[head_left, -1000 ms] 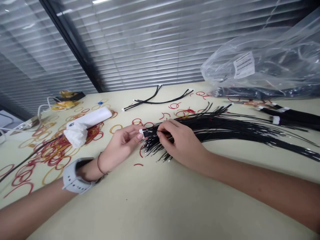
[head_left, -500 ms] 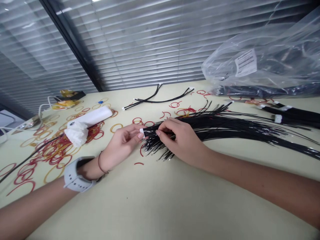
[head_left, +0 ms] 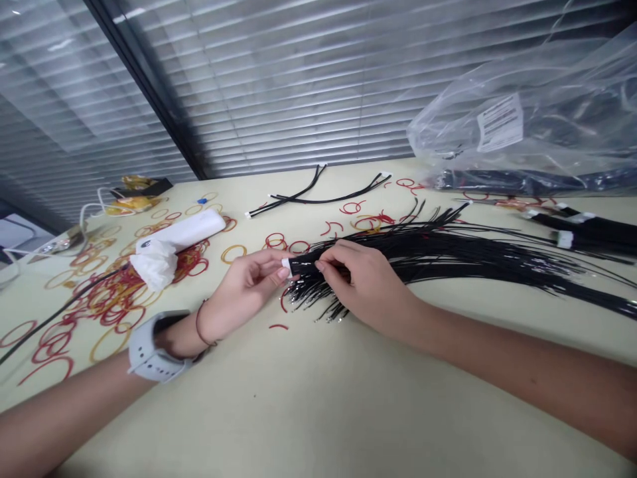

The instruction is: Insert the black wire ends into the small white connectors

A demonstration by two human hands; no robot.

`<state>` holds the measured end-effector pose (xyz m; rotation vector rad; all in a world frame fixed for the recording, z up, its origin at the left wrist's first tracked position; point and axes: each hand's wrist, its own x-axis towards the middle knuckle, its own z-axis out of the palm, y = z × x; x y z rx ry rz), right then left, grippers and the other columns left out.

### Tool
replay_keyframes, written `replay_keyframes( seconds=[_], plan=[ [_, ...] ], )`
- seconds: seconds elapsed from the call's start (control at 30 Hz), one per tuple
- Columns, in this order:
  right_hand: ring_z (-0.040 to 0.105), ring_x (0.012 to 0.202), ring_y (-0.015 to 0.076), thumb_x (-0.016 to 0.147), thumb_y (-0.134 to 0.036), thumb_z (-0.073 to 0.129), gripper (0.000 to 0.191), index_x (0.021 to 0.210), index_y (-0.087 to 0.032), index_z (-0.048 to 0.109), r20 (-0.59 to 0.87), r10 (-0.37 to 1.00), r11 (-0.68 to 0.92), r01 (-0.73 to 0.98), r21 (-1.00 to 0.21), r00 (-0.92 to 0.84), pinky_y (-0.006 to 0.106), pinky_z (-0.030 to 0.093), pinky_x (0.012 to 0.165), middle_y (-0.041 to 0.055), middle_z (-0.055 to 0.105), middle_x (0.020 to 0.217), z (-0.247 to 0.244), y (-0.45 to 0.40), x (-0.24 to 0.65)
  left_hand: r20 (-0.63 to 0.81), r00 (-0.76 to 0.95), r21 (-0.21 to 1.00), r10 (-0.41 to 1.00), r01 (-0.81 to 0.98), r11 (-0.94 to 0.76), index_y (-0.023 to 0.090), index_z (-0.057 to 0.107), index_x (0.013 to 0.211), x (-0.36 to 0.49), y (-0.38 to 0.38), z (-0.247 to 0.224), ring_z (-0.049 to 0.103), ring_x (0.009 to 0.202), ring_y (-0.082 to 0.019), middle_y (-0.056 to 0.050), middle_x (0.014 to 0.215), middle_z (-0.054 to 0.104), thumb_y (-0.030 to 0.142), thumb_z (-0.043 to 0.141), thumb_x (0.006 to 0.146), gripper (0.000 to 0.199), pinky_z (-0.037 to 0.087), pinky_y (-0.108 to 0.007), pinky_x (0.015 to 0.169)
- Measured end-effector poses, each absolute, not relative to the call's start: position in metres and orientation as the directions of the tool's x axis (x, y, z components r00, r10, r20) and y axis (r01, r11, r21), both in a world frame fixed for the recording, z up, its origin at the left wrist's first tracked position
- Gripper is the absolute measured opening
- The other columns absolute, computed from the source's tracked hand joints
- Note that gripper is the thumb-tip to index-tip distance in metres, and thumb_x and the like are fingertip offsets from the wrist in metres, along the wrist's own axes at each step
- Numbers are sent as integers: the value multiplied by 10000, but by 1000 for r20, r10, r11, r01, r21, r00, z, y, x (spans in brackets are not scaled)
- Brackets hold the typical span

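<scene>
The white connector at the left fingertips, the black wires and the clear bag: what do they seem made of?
White connector: probably hard plastic with a dull finish, judging by its blocky shape.
Black wires: likely flexible plastic sheathing over metal, since the tips glint silver.
Clear bag: glossy, thin plastic film, by its creases and see-through shine.

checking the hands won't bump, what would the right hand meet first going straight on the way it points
Beyond the black wires it already touches, the right hand would probably first meet the white connector held by the left hand, though depth is unclear.
</scene>
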<state>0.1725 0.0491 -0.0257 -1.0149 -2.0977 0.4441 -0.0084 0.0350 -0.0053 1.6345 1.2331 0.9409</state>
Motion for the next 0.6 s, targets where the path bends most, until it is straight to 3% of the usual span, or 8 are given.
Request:
replay_keyframes(
  seconds=[0.17,0.33,0.6],
  plan=[
    [448,645,68,820,-194,421,155,720,-155,533,483,770,638,506,-581,-417,195,324,561,-16,524,721,-26,49,173,54,243,942,968,310,-130,103,584,956,-7,35,-3,567,693,-103,-67,806,647,228,570,749,243,452,-181,607],
    [446,640,78,839,-200,388,182,748,-140,534,534,715,697,528,-486,-452,207,329,568,10,518,747,-27,48,175,24,254,955,967,280,-97,116,567,995,-7,34,-4,567,676,-101,-63,818,651,232,564,755,267,449,-183,588],
    [442,638,85,845,-186,364,174,754,-136,502,601,649,754,499,-428,-466,209,337,572,23,506,757,-27,47,176,39,263,955,964,275,-113,130,608,883,-7,35,-2,570,660,-108,-49,767,639,223,567,747,170,469,-190,584]
  ],
)
